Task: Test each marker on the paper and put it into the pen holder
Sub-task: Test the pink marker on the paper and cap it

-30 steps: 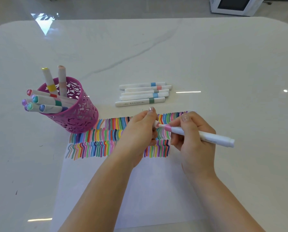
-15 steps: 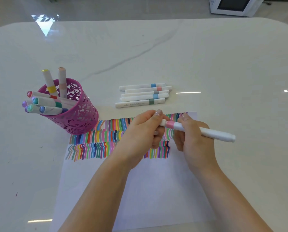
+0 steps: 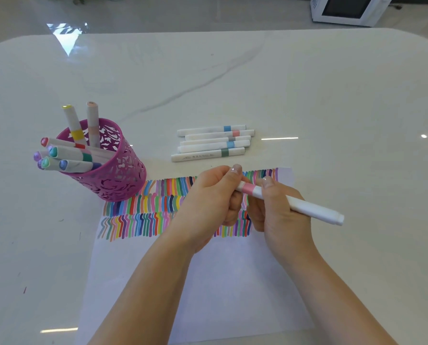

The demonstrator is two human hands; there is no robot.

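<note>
Both hands hold one white marker with a pink band (image 3: 305,206) over the striped paper (image 3: 208,282). My right hand (image 3: 280,212) grips its barrel, the tail pointing right. My left hand (image 3: 210,200) pinches the cap end, which is hidden in its fingers. A magenta mesh pen holder (image 3: 115,170) with several markers stands at the paper's far-left corner. Several capped white markers (image 3: 213,143) lie in a row on the table beyond the paper.
The white marble table (image 3: 332,95) stretches far and right. A white appliance (image 3: 345,8) stands past the table's far-right edge. Rows of coloured strokes cover the paper's far part; its near part is blank.
The marker's pink tip showed bare a second ago; my left hand has since come together with it at the cap end. Both hands have risen slightly toward the paper's top edge.
</note>
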